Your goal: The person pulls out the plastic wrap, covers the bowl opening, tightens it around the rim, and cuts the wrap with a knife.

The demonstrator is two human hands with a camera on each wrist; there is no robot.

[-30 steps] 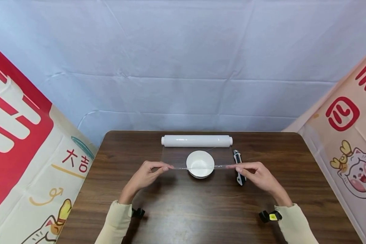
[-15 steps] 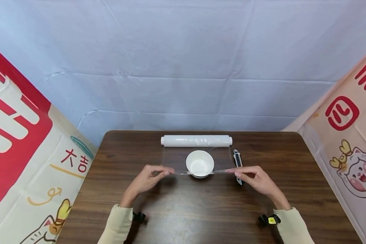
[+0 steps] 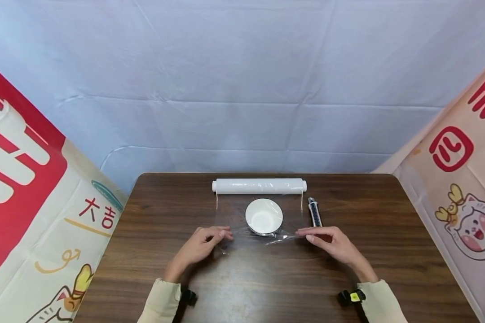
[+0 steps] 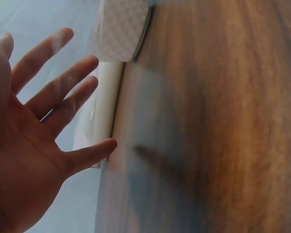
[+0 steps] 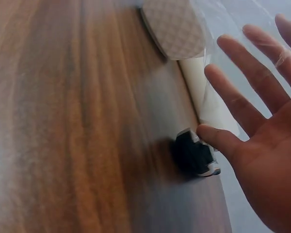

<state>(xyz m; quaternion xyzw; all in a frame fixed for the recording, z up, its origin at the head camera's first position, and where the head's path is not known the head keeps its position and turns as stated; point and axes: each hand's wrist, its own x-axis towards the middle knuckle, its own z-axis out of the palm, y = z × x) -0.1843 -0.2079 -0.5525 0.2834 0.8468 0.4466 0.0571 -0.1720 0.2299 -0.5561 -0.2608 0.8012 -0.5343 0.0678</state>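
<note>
A white bowl stands upright mid-table; both wrist views show its diamond-patterned side. Clear cling film runs from a white roll behind the bowl and drapes across it, its front part slack and wrinkled. At the film's left side is my left hand, and at its right side is my right hand. Both wrist views show spread fingers, thumb apart from forefinger, with film glinting over them. A utility knife lies right of the bowl, its near end hidden behind my right hand.
The wood-grain table ends at a back edge just behind the roll. A pale cloth backdrop hangs beyond it, with printed banners at both sides. Dark wrist cameras sit at both cuffs.
Both hands have come down and slightly nearer me. The film's front edge, stretched taut between pinching fingers earlier, is let go and now lies loose beyond the bowl's near rim.
</note>
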